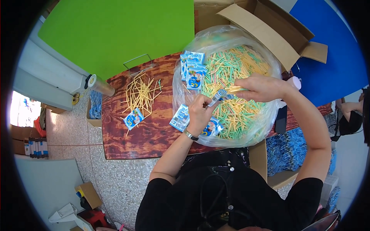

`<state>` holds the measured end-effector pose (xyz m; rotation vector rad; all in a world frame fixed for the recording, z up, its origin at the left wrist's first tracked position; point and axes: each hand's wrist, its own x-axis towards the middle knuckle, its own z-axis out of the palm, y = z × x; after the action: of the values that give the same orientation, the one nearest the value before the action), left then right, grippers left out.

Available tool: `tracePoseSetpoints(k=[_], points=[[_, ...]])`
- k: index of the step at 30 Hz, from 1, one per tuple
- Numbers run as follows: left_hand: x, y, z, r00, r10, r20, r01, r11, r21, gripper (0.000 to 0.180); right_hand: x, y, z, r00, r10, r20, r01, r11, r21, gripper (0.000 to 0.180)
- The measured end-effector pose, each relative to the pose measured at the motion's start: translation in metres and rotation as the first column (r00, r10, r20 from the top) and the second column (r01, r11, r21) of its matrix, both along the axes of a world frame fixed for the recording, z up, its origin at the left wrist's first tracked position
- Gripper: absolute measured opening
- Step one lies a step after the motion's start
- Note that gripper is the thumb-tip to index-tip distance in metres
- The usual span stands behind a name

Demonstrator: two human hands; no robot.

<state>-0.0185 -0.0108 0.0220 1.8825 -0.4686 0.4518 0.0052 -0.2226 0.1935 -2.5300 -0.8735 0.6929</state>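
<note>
My left hand (199, 112), a watch on its wrist, pinches a small blue-and-white packet (220, 96) over the heap of sticks. Close by it, my right hand (263, 87) is closed round a few thin yellow and pinkish sticks (234, 89), their ends pointing toward the packet. Below both hands, a large clear plastic bag (274, 57) lies open, full of thin green, yellow and pink sticks (227, 67). Several similar packets (195, 77) lie piled at the bag's far left. Another packet (179, 118) lies beside my left wrist, and one more (212, 127) is partly hidden by my hand.
On the reddish wooden table (115, 144), loose yellow sticks (142, 94) lie scattered with a packet (133, 118). A metal stand (138, 61) and a capped bottle (102, 85) stand behind. An open cardboard box (266, 32) is at the far right; a dark phone (281, 120) lies beside the bag.
</note>
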Motion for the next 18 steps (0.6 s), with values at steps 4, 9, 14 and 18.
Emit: tracePoseSetpoints(k=[4, 9, 14, 18], points=[[0.002, -0.001, -0.006, 0.997, 0.04, 0.07, -0.036, 0.998, -0.056, 0.032, -0.001, 0.003, 0.0, 1.0, 0.017, 0.006, -0.017, 0.999, -0.029, 0.025], [-0.001, 0.003, -0.003, 0.998, 0.029, 0.061, -0.028, 1.0, -0.013, 0.026, 0.001, 0.006, 0.0, 0.996, 0.064, 0.068, -0.057, 0.993, -0.101, 0.025], [-0.002, 0.003, -0.001, 0.993, 0.002, 0.115, 0.001, 1.0, -0.025, 0.023, 0.002, 0.012, 0.006, 0.99, 0.125, 0.072, -0.105, 0.968, -0.229, 0.024], [-0.002, 0.004, -0.001, 0.985, -0.005, 0.171, 0.006, 1.0, -0.008, 0.023, 0.003, 0.017, 0.01, 0.964, 0.222, 0.145, -0.142, 0.894, -0.425, 0.025]])
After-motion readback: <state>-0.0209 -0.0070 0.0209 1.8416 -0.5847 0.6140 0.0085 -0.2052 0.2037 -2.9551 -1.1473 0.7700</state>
